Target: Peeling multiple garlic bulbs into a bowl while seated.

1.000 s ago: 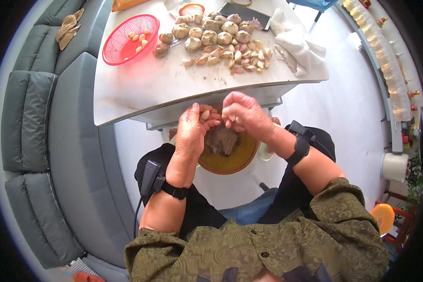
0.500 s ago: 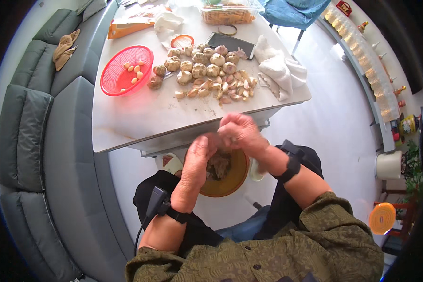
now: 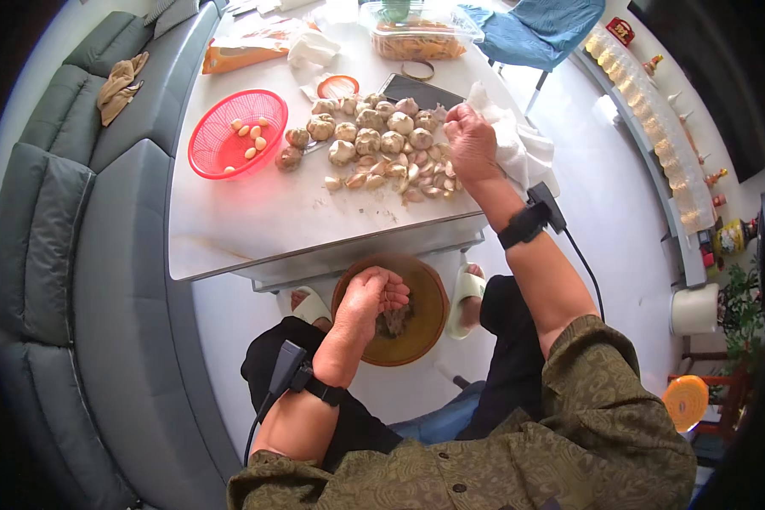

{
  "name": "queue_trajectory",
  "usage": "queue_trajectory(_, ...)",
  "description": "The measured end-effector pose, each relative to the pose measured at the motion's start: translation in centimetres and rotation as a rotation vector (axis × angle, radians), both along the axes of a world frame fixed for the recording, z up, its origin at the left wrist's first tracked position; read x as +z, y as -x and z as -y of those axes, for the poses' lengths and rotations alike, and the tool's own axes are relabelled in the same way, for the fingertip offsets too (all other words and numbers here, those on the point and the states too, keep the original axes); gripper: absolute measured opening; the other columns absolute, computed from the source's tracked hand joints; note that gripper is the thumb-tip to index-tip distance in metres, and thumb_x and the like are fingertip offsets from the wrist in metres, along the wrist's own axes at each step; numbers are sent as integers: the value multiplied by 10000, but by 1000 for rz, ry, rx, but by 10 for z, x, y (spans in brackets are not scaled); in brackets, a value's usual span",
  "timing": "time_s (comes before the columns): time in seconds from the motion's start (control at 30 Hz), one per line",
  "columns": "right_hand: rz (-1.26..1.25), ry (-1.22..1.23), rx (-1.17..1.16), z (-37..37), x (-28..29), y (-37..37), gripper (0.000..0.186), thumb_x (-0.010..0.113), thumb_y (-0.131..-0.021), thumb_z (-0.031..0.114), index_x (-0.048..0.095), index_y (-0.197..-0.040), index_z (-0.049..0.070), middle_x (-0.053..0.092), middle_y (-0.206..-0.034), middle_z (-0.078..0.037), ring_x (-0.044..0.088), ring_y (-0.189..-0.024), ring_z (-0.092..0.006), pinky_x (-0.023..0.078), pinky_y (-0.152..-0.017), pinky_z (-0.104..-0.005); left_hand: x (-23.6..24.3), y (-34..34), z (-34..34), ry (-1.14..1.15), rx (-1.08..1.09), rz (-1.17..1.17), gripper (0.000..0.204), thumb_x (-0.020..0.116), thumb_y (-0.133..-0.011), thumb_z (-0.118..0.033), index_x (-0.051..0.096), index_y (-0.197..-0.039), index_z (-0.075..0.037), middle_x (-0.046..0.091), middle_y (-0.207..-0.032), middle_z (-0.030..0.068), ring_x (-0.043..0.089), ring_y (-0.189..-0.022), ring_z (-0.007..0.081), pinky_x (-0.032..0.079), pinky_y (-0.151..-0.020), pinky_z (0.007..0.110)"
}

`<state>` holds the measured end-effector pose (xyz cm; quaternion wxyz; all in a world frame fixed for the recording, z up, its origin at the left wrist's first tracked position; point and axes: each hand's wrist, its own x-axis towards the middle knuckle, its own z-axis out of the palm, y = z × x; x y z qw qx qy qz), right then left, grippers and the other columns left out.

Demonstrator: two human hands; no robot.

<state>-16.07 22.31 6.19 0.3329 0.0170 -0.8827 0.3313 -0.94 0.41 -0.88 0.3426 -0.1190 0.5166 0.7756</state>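
Note:
My left hand is over a brown bowl on the floor, palm turned inward with the fingers loosely stretched; I see nothing in it. Dry skins and scraps lie in the bowl. Out over the table's right part, my right hand is closed, its fingers curled; whatever they hold is hidden. Next to it are whole garlic bulbs in a heap, loose garlic cloves in front of them, and a crumpled white cloth. A red plastic basket at the left contains several peeled cloves.
A dark phone, a bracelet-like ring and a clear plastic box are farther back on the white table. An orange package lies at the back left. A grey sofa runs along the left.
My hands have parted. The right one has moved up and right from above the bowl to the table beside the garlic; the left has dropped slightly over the bowl, fingers loosened.

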Motion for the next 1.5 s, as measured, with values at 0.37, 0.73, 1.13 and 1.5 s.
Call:
queue_trajectory(0.37,-115,-128,123,0,-14,3,84,562,-758,106,572,-824,54,579,-801,-141,522,-858,-308,411,-778,-404,7,2,1,-7,-28,-21,236,387,-897,-176,528,-923,11,594,-840,113,585,-744,186,485,-689,289)
queue_trajectory(0.73,184,-856,-48,24,3,1,241,635,-706,291,613,-875,120,612,-884,-51,524,-914,-238,360,-787,-401,11,3,3,-20,-21,-34,244,391,-886,-198,535,-923,-5,600,-834,107,585,-739,173,481,-688,284)
queue_trajectory(1.13,58,-239,467,64,13,-97,266,635,-616,90,551,-869,82,523,-733,-104,554,-680,-295,473,-609,-388,23,1,5,-216,76,-215,272,417,-938,-260,519,-1008,-18,599,-843,87,594,-746,152,491,-683,270)
queue_trajectory(1.5,505,549,659,71,-31,-137,154,633,-694,49,639,-840,-1,578,-746,-67,573,-642,-123,472,-561,-253,19,-1,11,-173,158,-383,212,469,-914,-136,452,-1082,-7,565,-867,92,582,-676,158,469,-519,237)
